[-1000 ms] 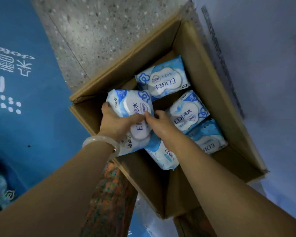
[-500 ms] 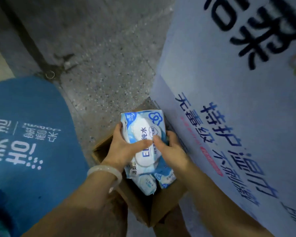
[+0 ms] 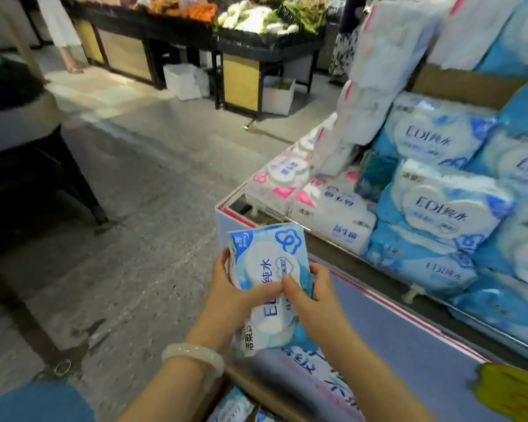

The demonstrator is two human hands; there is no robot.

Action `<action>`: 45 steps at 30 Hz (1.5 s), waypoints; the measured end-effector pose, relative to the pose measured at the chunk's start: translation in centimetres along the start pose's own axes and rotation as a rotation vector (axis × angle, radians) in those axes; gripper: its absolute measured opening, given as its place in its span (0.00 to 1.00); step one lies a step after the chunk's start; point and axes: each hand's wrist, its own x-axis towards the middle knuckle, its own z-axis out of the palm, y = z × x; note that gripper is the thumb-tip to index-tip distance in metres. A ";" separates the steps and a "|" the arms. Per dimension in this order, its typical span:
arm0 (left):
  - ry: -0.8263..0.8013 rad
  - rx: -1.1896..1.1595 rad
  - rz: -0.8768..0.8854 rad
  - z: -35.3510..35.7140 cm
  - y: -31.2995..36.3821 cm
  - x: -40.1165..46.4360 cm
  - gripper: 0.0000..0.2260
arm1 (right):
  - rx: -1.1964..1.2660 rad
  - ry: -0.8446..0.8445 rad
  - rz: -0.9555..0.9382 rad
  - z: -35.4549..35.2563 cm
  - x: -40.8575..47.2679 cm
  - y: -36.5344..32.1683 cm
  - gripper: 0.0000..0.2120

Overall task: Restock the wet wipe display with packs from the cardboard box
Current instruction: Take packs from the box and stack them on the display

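Both hands hold a stack of blue-and-white wet wipe packs (image 3: 267, 269) upright in front of me. My left hand (image 3: 230, 300) grips the stack's left side, with a pale bangle on that wrist. My right hand (image 3: 311, 303) clasps the right side, thumb across the front pack. The wet wipe display (image 3: 439, 208) rises to the right, stacked with matching blue packs. The cardboard box (image 3: 256, 388) sits at the bottom edge below my arms, with more packs (image 3: 235, 406) showing inside.
Pink-and-white packs (image 3: 284, 178) fill the display's near left corner. A red-edged display base panel (image 3: 393, 330) runs along the right. Grey floor stretches left. A dark stand (image 3: 43, 166) is at far left, produce tables (image 3: 226, 32) at the back.
My hands lifted the packs out of the box and up to display height. The view swung from looking down into the box to looking across the aisle at the display.
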 end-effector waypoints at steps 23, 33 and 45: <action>-0.509 0.934 0.565 27.3 20.7 5.5 0.44 | 0.555 0.243 -0.191 -21.6 4.5 -12.4 0.13; -0.522 1.182 0.636 31.3 27.2 8.0 0.50 | 0.657 0.133 -0.224 -23.2 8.2 -17.0 0.19; -0.464 1.266 0.565 31.7 27.3 9.2 0.48 | 0.820 0.070 -0.132 -22.1 9.9 -17.5 0.18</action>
